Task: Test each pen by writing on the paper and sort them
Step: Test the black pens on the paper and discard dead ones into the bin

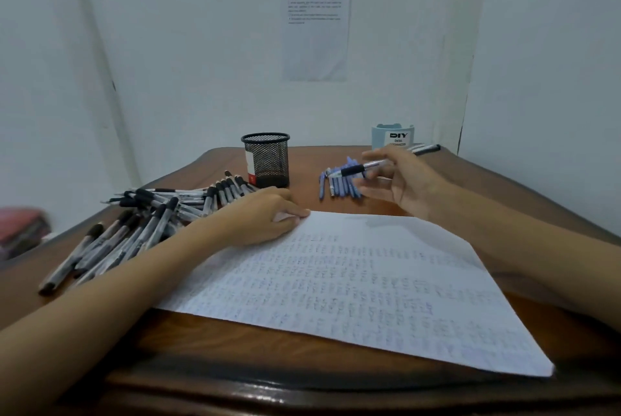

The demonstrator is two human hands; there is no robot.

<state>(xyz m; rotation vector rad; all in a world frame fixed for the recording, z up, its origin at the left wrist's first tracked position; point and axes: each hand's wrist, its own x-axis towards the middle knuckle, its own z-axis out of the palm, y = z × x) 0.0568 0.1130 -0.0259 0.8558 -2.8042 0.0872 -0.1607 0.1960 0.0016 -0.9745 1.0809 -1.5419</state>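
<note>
The right hand [400, 180] pinches a black-gripped pen [356, 168] between thumb and fingertips, its other fingers loosely spread. It hangs above the desk [504, 187] toward the far right corner. The pen's long axis runs across the desk, writing tip pointing left, and it hovers just over a row of blue pens [337, 185] lying side by side beyond the far edge of the paper [353, 281].

The paper, filled with scribbled test lines, lies nearer the person than the held pen. To write, the tip would have to swing down and back toward them.

The left hand [265, 217] rests flat on the paper's far left corner, fingers fairly straight, holding nothing. It is the hand nearer the pile of black-capped pens [151, 214] along the left edge. A mesh pen cup [267, 160] and a blue desk organizer [395, 137] stand at the far edge.
</note>
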